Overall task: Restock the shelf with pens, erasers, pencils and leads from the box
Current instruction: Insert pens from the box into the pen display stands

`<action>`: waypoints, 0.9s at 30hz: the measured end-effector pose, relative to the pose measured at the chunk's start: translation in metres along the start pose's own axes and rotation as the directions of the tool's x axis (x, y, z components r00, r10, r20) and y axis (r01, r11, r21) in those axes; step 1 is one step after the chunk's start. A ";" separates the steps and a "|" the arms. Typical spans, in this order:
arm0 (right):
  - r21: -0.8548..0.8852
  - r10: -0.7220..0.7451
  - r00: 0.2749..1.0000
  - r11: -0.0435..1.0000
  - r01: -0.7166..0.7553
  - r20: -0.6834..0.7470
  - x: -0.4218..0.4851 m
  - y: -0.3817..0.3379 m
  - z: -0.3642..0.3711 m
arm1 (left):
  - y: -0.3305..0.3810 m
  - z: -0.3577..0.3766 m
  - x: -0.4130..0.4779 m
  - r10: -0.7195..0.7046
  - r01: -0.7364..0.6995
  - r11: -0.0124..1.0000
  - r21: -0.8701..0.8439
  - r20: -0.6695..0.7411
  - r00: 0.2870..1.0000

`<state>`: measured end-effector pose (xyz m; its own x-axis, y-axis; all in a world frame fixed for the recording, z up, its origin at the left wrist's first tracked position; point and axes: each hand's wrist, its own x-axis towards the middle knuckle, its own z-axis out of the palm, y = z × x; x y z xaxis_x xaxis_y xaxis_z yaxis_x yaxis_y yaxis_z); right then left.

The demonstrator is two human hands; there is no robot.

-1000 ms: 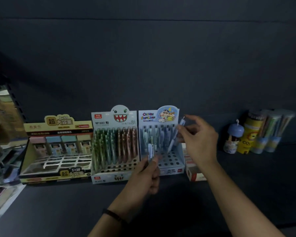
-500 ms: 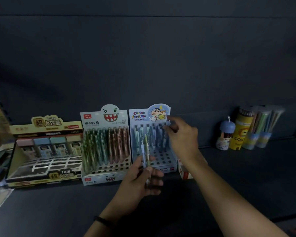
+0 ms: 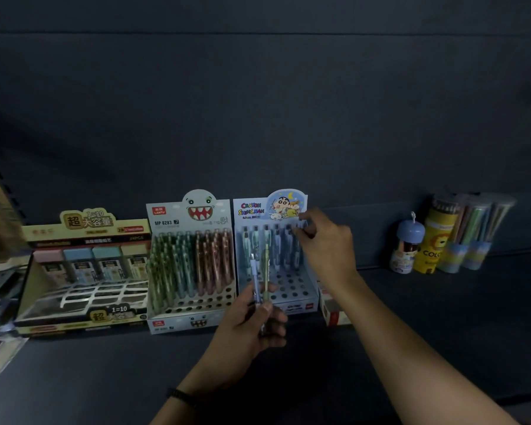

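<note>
Dark shelf board (image 3: 442,317) runs under a plain dark back panel (image 3: 258,118). At the left stands a yellow-and-black lead display (image 3: 86,222), touching a monster-face pen display (image 3: 190,210), which in turn touches the cartoon pen display (image 3: 252,210). The left hand (image 3: 249,329) grips two pens (image 3: 259,271) upright in front of the cartoon display's lower holes; a second ago it sat lower and only one pen showed. The right hand (image 3: 325,240), which then held a tilted pen out in front, now has curled fingertips at the right end of the back row. I cannot tell whether they pinch a pen there. Three front rows of holes stand open. A red-and-white carton (image 3: 334,308) sits beside that display's right edge, then bare board up to the coloured-pencil tubes (image 3: 432,240).
</note>
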<state>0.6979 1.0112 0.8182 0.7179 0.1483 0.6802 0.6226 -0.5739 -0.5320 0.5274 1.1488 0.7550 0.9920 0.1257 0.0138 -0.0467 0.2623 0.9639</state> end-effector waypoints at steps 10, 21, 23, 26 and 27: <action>0.051 0.118 0.985 0.991 -0.125 0.129 -0.011 -0.028 -0.030 | 0.003 0.000 -0.001 0.039 -0.039 0.999 -0.007 -0.006 0.999; 0.453 -0.016 0.937 0.878 -0.154 0.350 -0.037 -0.104 -0.016 | 0.026 -0.035 -0.024 0.184 -0.183 0.983 0.021 -0.088 0.979; 0.462 -0.052 0.922 0.875 -0.143 0.384 -0.039 -0.116 -0.008 | 0.027 -0.048 -0.030 0.232 -0.224 0.972 0.073 -0.141 0.962; 0.483 -0.098 0.918 0.869 -0.109 0.384 -0.043 -0.134 0.004 | 0.028 -0.066 -0.037 0.264 -0.242 0.963 0.116 -0.235 0.936; 0.484 -0.111 0.925 0.871 -0.086 0.363 -0.045 -0.140 0.009 | 0.030 -0.072 -0.041 0.272 -0.250 0.961 0.117 -0.258 0.927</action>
<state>0.5809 1.0920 0.8575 0.7083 0.4930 0.5053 0.6315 -0.1226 -0.7656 0.4770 1.2200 0.7640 0.8768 0.4343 0.2065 -0.2787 0.1090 0.9542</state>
